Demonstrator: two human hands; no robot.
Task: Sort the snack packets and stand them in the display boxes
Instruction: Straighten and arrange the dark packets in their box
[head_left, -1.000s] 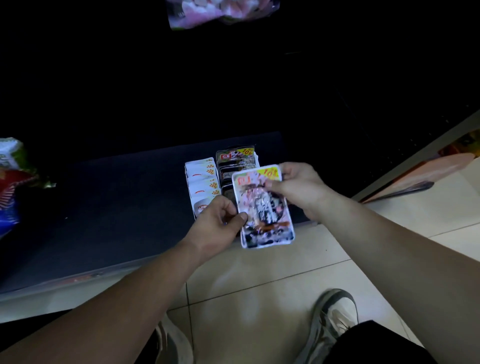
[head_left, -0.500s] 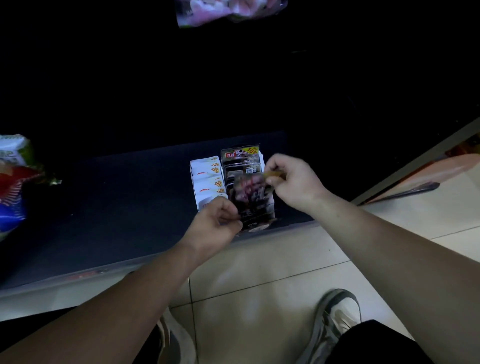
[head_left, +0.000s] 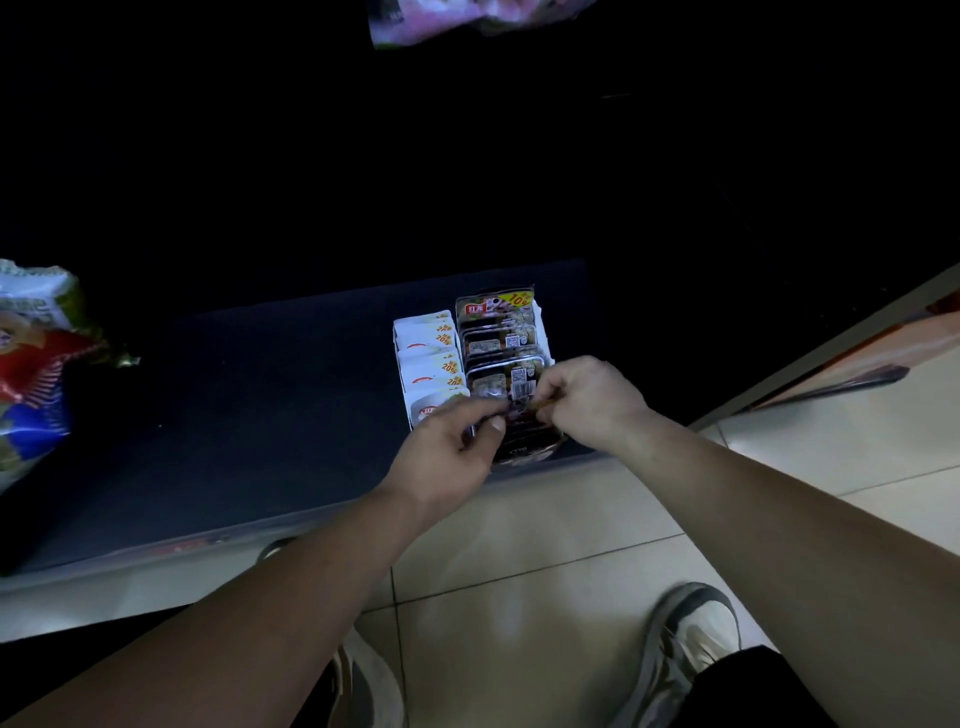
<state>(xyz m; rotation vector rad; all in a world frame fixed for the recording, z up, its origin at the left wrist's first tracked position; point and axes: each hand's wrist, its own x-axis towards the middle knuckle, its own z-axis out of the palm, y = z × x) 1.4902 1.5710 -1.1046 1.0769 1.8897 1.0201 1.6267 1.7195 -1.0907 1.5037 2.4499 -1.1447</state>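
Observation:
Two display boxes stand side by side at the front of a dark low shelf (head_left: 234, 415). The left box (head_left: 402, 387) holds several white packets (head_left: 431, 358) with orange marks. The right box (head_left: 544, 332) holds several dark packets (head_left: 496, 332) with a yellow 10% corner. A dark snack packet (head_left: 524, 436) stands at the front of the right row, near the shelf edge. My left hand (head_left: 449, 447) pinches its top left edge. My right hand (head_left: 589, 402) pinches its top right edge.
Colourful snack bags (head_left: 31, 364) lie at the shelf's left end. A pinkish packet (head_left: 467, 18) shows at the top, in the dark. A metal shelf frame (head_left: 831, 338) runs diagonally on the right. Pale floor tiles (head_left: 519, 545) and my two shoes (head_left: 691, 639) are below.
The packet was held up flat in front of me. Both hands carried it forward and down into the front of the right row of dark packets.

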